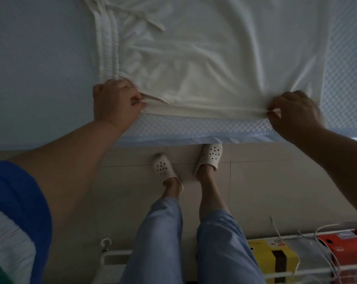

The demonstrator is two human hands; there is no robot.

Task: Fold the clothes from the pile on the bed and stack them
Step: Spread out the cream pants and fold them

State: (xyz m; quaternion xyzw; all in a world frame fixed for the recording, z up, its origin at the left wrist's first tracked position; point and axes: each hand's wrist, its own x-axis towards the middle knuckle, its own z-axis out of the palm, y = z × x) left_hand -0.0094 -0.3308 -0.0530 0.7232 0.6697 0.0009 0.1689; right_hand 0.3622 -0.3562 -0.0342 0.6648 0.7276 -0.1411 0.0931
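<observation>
A cream-white garment [204,58] with an elastic waistband and drawstring at its left side lies spread flat on the bed [40,58]. Its near edge is folded into a thin band running left to right. My left hand [114,103] pinches that edge at the waistband corner. My right hand [294,111] pinches the same edge at the far right end. The cloth between the two hands is pulled taut, close to the bed's front edge. No pile or stack of clothes is in view.
A textured pale blue quilted pad [347,68] covers the bed under and right of the garment. My feet in white clogs [210,156] stand on the tiled floor by the bed. A white wire rack with yellow [274,257] and red boxes [341,249] stands behind me.
</observation>
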